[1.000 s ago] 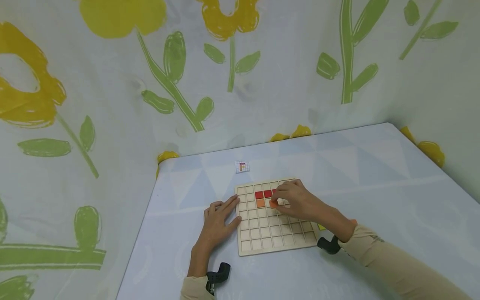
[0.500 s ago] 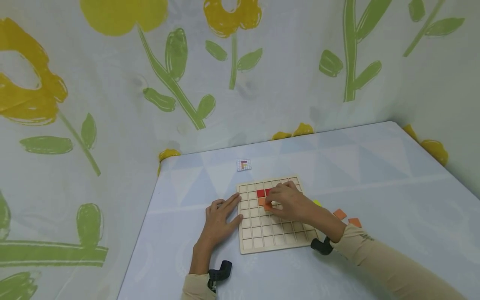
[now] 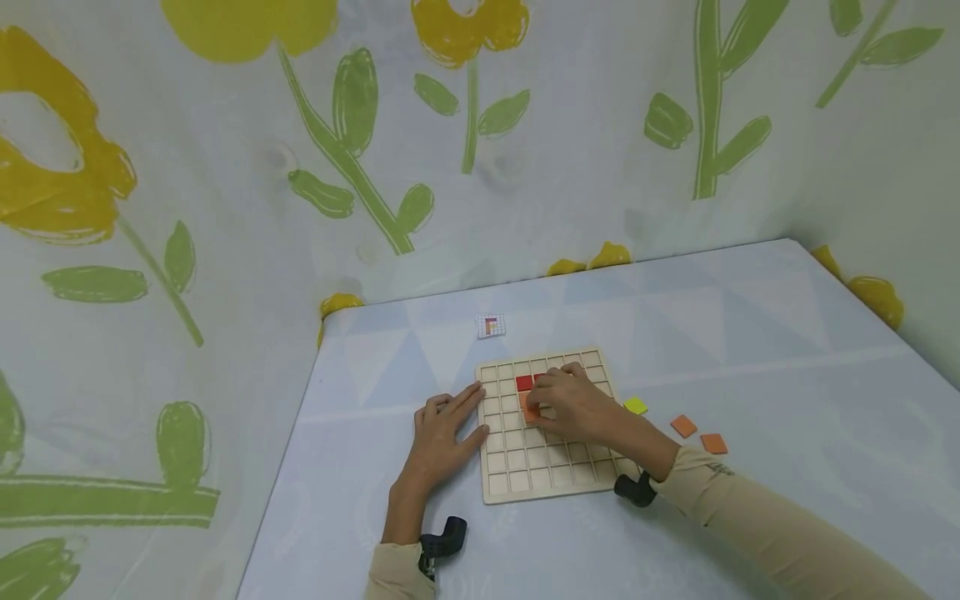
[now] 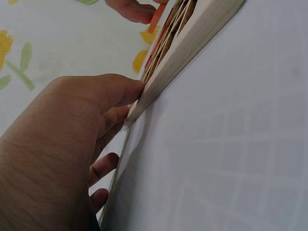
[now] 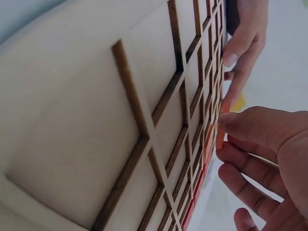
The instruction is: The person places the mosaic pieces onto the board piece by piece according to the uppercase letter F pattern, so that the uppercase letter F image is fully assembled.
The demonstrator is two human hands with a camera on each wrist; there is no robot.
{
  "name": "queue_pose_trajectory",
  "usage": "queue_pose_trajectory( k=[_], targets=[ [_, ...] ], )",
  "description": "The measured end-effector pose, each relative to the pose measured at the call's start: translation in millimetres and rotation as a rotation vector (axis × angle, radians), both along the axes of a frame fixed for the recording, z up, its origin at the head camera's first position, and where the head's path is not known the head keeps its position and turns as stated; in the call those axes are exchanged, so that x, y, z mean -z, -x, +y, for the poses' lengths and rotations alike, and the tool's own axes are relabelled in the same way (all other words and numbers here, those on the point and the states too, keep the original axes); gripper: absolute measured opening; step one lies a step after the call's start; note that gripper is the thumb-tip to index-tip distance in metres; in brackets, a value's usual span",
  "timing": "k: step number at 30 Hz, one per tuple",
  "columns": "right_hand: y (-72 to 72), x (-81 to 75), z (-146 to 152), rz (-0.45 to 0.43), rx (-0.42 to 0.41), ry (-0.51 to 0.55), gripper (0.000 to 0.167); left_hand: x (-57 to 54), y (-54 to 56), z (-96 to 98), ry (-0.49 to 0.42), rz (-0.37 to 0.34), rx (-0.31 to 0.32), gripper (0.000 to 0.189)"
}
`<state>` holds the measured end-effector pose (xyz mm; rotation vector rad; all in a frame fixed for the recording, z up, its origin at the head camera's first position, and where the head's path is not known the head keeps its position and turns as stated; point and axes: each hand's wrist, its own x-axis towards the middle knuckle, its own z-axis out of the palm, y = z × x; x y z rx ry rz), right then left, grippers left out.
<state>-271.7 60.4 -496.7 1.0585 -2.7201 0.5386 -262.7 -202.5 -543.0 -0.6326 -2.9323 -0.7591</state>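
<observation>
A wooden grid board (image 3: 525,460) lies on the table. My left hand (image 3: 441,437) rests at its left edge, fingers extended, with thumb and fingertips touching the rim in the left wrist view. Over the upper part of the board, my right hand (image 3: 576,404) pinches an orange square tile (image 5: 221,137) between thumb and fingers. That tile stands tilted close over the grid, just below another orange tile (image 3: 523,397) set in a cell. Red tiles (image 3: 523,382) fill cells in the row above, partly hidden behind the right hand.
To the right of the board lie a yellow tile (image 3: 635,406) and two loose orange tiles, one nearer (image 3: 683,426) and one farther right (image 3: 714,443). A small printed pattern card (image 3: 491,326) lies beyond the board. Flowered cloth (image 3: 570,167) hangs behind the table.
My right hand has moved left across the board with the orange tile, bringing it below the orange tile in the grid. Loose tiles at the right are uncovered. My left hand stays put.
</observation>
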Motion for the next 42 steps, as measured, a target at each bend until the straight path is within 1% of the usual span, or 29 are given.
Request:
queue_pose_trajectory(
  k=[9, 20, 26, 34, 39, 42],
  targets=[
    [1.8, 3.9, -1.6, -0.024, 0.009, -0.057, 0.01, -1.0, 0.4, 0.5, -0.003, 0.003, 0.001, 0.061],
    [3.1, 6.3, -2.3, -0.015, -0.002, -0.055, 0.012, -0.6, 1.3, -0.8, 0.01, 0.009, -0.004, 0.061],
    [2.2, 8.4, -1.7, -0.011, -0.013, -0.045, 0.014, 0.5, 2.1, 0.0, 0.008, 0.0, -0.001, 0.061],
    [1.3, 10.9, -1.9, 0.005, -0.042, -0.061, 0.006, -1.2, 1.9, -0.8, 0.008, -0.002, 0.0, 0.061],
    [-0.2, 8.5, -0.5, -0.022, -0.018, -0.052, 0.007, -0.5, 2.4, 0.0, 0.016, 0.0, -0.002, 0.061],
    [-1.9, 3.7, 3.5, -0.05, 0.0, -0.014, 0.011, -0.9, 2.0, 0.2, 0.014, -0.003, 0.0, 0.061]
  ],
)
